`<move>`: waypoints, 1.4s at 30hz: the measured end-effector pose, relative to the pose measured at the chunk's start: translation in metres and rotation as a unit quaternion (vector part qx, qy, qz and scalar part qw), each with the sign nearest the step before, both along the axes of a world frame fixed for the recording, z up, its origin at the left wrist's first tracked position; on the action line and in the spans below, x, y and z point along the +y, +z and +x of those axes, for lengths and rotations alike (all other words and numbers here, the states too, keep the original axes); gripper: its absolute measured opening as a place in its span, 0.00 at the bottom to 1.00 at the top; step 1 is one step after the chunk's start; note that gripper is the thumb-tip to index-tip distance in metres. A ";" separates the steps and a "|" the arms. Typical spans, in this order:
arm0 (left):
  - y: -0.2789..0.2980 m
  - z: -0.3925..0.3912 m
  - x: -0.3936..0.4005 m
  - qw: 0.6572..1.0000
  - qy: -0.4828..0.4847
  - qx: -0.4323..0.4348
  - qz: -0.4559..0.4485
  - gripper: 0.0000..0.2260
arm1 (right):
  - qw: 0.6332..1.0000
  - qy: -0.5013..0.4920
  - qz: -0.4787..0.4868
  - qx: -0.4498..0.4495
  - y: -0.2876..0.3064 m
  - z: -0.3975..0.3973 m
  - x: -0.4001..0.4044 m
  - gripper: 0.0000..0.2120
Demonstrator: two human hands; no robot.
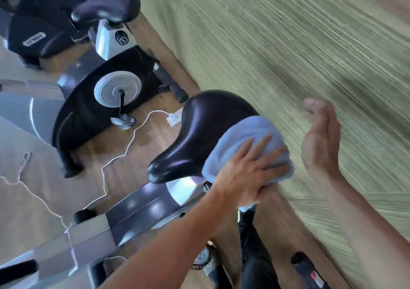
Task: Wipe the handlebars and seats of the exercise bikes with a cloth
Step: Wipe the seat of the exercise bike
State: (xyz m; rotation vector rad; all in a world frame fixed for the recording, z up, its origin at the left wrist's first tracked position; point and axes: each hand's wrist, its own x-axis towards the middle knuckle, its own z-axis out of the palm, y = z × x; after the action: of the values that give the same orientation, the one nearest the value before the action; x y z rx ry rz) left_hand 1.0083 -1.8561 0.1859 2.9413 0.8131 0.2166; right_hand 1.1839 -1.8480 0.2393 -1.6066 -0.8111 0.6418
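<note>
A glossy black bike seat (199, 133) sits in the middle of the head view, its nose pointing lower left. A light blue cloth (244, 137) is draped over the wide rear of that seat. My left hand (246, 173) presses flat on the cloth, fingers spread over it and thumb under its lower edge. My right hand (319, 137) hovers to the right of the seat, fingers apart, holding nothing. A second black seat (108, 2) belongs to another exercise bike (104, 102) at upper left. No handlebars are in view.
A textured green-beige wall (288, 44) runs close along the right, with a wooden baseboard (168, 51). White cables (124, 153) trail across the wood floor to a floor socket (174, 117). The near bike's frame (144, 208) lies below the seat.
</note>
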 end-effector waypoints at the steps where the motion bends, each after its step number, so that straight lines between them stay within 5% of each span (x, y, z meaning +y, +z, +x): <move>1: -0.004 -0.025 -0.004 0.999 0.030 -0.013 0.005 0.22 | 1.000 0.012 -0.006 -0.002 0.000 -0.004 -0.001 0.18; 6: 0.000 -0.095 0.003 0.956 0.287 -0.058 0.032 0.20 | 0.995 0.086 -0.053 -0.016 -0.012 -0.040 -0.003 0.21; 12: 0.012 -0.039 0.045 0.832 0.549 -0.057 -0.054 0.24 | 0.987 0.140 -0.064 -0.039 -0.029 -0.058 -0.002 0.23; 19: 0.016 -0.015 0.117 0.879 0.470 -0.032 -0.071 0.21 | 0.987 0.136 -0.045 -0.077 -0.049 -0.067 -0.004 0.24; 26: 0.014 -0.015 0.046 0.959 0.280 -0.001 -0.047 0.23 | 0.993 0.069 -0.025 -0.089 -0.055 -0.068 -0.007 0.24; 30: 0.019 -0.010 0.066 0.947 0.309 -0.035 -0.076 0.22 | 0.995 0.059 -0.027 -0.076 -0.051 -0.072 -0.006 0.25; 36: 0.018 0.019 0.134 0.931 0.361 0.025 -0.048 0.18 | 0.989 0.141 -0.040 -0.018 -0.045 -0.054 -0.007 0.25; 39: 0.014 0.001 0.091 0.929 0.365 -0.026 -0.050 0.21 | 0.986 0.157 -0.050 0.018 -0.037 -0.054 -0.010 0.23; 42: 0.013 -0.034 0.023 0.887 0.446 -0.075 -0.098 0.22 | 0.987 0.148 -0.063 0.008 -0.023 -0.061 -0.014 0.23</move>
State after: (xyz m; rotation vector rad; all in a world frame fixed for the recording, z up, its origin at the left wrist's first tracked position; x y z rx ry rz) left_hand 0.9744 -1.8328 0.1992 2.1167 1.9508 0.3707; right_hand 1.1233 -1.8621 0.2164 -1.6058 -1.0238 0.9324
